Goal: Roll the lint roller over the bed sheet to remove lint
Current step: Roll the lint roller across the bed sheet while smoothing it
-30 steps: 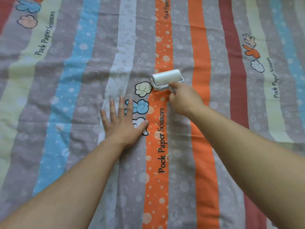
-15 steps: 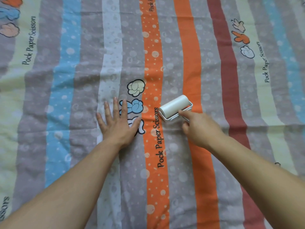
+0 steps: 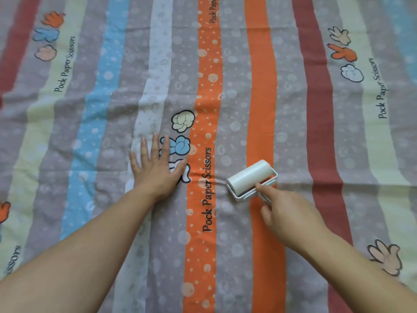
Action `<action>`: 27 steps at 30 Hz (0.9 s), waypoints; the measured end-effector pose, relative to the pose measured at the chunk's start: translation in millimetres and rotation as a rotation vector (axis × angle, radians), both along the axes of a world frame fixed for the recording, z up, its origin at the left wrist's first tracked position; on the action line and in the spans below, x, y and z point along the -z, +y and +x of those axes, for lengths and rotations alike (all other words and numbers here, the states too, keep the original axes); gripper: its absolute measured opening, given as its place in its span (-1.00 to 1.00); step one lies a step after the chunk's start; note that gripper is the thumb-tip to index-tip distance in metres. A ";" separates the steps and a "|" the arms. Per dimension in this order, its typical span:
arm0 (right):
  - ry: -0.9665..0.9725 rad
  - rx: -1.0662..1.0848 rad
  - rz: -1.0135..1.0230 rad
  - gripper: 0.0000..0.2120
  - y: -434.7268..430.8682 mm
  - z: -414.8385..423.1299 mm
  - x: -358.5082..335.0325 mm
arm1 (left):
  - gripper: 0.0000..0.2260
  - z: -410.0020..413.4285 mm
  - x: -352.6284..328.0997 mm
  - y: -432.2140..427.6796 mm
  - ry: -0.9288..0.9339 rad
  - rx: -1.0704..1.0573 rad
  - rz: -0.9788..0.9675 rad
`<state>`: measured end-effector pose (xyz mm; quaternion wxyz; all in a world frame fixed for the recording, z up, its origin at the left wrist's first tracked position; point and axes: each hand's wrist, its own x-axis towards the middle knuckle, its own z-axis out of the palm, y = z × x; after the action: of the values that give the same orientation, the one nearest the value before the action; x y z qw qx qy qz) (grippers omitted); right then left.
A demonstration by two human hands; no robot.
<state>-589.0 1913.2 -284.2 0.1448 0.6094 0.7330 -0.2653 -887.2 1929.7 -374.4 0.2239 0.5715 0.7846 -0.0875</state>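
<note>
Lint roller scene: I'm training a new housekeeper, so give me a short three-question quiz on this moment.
1. True or false: the left hand lies flat on the bed sheet with fingers spread.
2. Which hand holds the lint roller?
A. left
B. right
C. both
3. Fill in: the roller drum rests across the plain ____ stripe and the grey band beside it.

Key:
1. True
2. B: the right hand grips its handle.
3. Orange
</note>
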 end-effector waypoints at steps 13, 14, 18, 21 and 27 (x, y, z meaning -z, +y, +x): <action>0.034 -0.079 -0.083 -0.64 37.3 4.5 -76.5 | -0.23 -18.4 -31.1 -2.3 0.003 -0.084 -0.129; 0.112 -0.071 -0.019 -0.64 47.2 -14.4 -75.2 | -0.23 -21.6 -30.3 -0.1 0.006 -0.093 -0.136; 0.277 -0.013 0.107 -0.59 94.7 -112.2 -31.9 | -0.20 -33.4 -18.5 -0.2 0.017 -0.044 -0.121; 0.254 0.032 0.130 -0.57 122.7 -162.7 8.7 | -0.17 -49.5 -4.9 0.4 0.007 0.010 -0.063; 0.190 0.083 0.146 -0.62 111.2 -170.8 26.7 | -0.11 -67.2 8.1 3.6 -0.037 0.077 -0.025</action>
<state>-759.8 2024.5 -310.9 0.0186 0.6201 0.7351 -0.2734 -954.4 1933.3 -382.5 0.2417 0.6001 0.7566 -0.0953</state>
